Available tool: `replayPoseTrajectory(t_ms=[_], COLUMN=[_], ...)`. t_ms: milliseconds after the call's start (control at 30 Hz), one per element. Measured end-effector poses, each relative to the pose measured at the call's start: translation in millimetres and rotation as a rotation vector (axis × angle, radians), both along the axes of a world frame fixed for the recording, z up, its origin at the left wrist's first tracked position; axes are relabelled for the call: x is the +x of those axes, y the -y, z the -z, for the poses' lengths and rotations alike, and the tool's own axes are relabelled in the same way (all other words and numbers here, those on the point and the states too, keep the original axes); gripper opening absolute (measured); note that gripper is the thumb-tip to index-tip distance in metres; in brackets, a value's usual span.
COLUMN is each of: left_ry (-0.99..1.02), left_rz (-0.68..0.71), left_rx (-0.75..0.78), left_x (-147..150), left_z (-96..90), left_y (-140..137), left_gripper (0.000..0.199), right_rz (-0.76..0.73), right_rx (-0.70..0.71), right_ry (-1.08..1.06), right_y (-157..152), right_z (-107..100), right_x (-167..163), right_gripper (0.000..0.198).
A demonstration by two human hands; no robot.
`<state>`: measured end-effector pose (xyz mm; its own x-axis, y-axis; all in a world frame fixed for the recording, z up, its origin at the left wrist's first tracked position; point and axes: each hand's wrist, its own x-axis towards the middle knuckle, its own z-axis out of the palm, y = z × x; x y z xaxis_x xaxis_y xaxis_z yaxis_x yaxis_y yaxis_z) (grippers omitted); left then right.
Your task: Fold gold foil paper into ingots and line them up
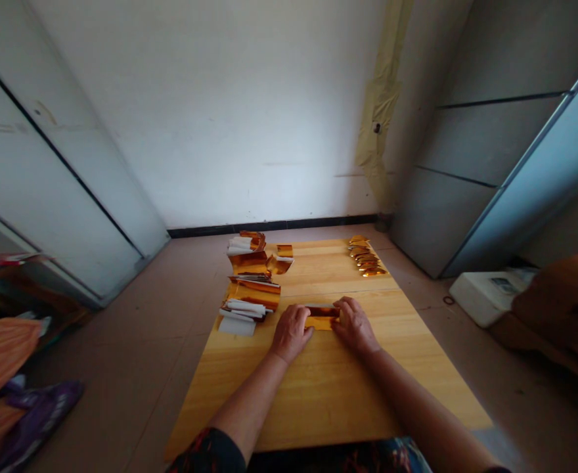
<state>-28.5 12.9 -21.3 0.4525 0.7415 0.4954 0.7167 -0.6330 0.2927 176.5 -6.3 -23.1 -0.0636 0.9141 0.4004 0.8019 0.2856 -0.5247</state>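
L hand [289, 334] and R hand [356, 328], fingers curled partway in, pinched opp. ends of foil [322, 323] approx. mid worktop [318, 394]. Gold sheets [257, 293] lay in loose piles to L; folded pcs [362, 255] in row nr far R corner. Wall [249, 131] stood behind.

Beside the near left corner of the wooden tabletop [318, 387], the left sleeve [215, 452] is black cloth with a scattered dark red print, ending about the elbow. Below the tabletop's near right corner shows a dark edge of the right sleeve [497, 469]. Along its near edge, dark lap clothing [368, 456] carries reddish and bluish patches. Left hand [291, 333] and right hand [356, 326] are ungloved.
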Motion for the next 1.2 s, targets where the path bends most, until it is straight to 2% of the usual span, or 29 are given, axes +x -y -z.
replayPoseTrajectory(t_ms=[167,233,333,467,600,767,967,1200], left_ry=[0.027,0.000,-0.047,-0.093,-0.106,-0.135,-0.158,-0.152], left_rz=[-0.020,-0.012,0.004,0.027,0.073,0.107,0.118,0.110], left_rx=[0.047,0.044,0.035,0.035,0.048,0.050,0.017,0.004], left_x=[0,0,0,0,1,0,0,1], left_z=[-1.1,-2.7,-5.0,-7.7,-8.8,-8.1,-9.6,-10.5], left_y=[1,2,3,3,3,4,7,7], left_gripper=[0.051,0.054,0.044,0.024,0.016,0.016,0.018,0.015], right_rz=[-0.014,-0.019,-0.049,-0.076,-0.125,-0.159,-0.066,-0.045], right_rx=[-0.018,-0.027,-0.051,-0.051,-0.039,-0.005,-0.046,-0.082], right_ry=[0.088,0.134,0.192,0.254,0.347,0.376,0.320,0.278], right_y=[0,1,2,7,13,16,7,6], right_z=[0,-2,-8,-15,-17,-20,-20,-19], right_x=[-2,-3,-4,-4,-4,-2,-3,-4], right_gripper=[0.033,0.028,0.020,0.018,0.015,0.008,0.023,0.010])
